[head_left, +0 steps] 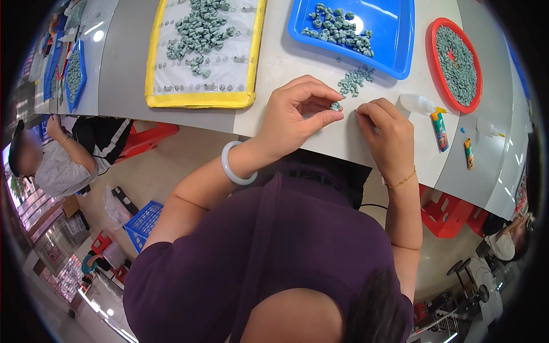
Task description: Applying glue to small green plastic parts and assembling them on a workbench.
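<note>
Between the thumb and fingers of my left hand [303, 111] is a small grey-green molded piece [335, 106], held just above the table. My right hand [389, 128] is close beside it, fingers curled with the tips near the tabletop; whether they pinch anything is hidden. Just beyond my hands lies a loose pile of tiny grey-green parts [355, 81]. A blue tray [394, 63] behind the pile holds larger pieces of the same colour. To the left, more such pieces [200, 31] are spread on a white printed sheet with a yellow border [200, 102].
At the right stand a red round tray [439, 77] full of tiny parts, a white squeeze bottle [416, 104] and a glue tube [439, 130]. Another small tube [469, 154] lies farther right. A person [57, 154] sits at the left; a red stool [443, 214] stands under the table.
</note>
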Demonstrator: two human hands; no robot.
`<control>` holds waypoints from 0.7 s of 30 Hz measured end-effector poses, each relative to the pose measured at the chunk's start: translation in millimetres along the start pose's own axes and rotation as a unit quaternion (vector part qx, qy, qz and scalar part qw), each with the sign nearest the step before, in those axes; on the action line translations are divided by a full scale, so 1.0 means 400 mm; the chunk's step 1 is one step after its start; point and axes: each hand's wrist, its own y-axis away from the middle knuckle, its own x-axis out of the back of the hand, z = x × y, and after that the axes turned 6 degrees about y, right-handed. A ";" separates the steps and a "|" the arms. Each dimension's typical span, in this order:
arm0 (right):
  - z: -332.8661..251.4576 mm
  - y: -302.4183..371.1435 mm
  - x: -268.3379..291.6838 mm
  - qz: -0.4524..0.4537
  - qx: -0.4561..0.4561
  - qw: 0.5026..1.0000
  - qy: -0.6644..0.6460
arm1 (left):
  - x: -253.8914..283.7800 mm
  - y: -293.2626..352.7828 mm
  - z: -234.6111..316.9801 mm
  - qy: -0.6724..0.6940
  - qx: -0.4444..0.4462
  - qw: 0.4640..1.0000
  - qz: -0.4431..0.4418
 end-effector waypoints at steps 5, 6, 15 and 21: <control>0.001 0.006 -0.009 0.008 -0.051 0.999 -0.019 | -0.001 0.000 0.000 -0.005 0.003 1.000 0.001; 0.001 0.006 -0.010 0.008 -0.050 0.999 -0.020 | -0.001 0.000 -0.001 -0.009 0.000 1.000 0.000; -0.007 -0.002 -0.006 0.009 -0.069 0.998 -0.008 | -0.006 -0.001 -0.003 -0.018 0.002 1.000 0.006; -0.004 -0.008 -0.006 -0.018 -0.072 0.997 -0.032 | -0.007 0.002 0.000 -0.036 -0.004 0.999 0.013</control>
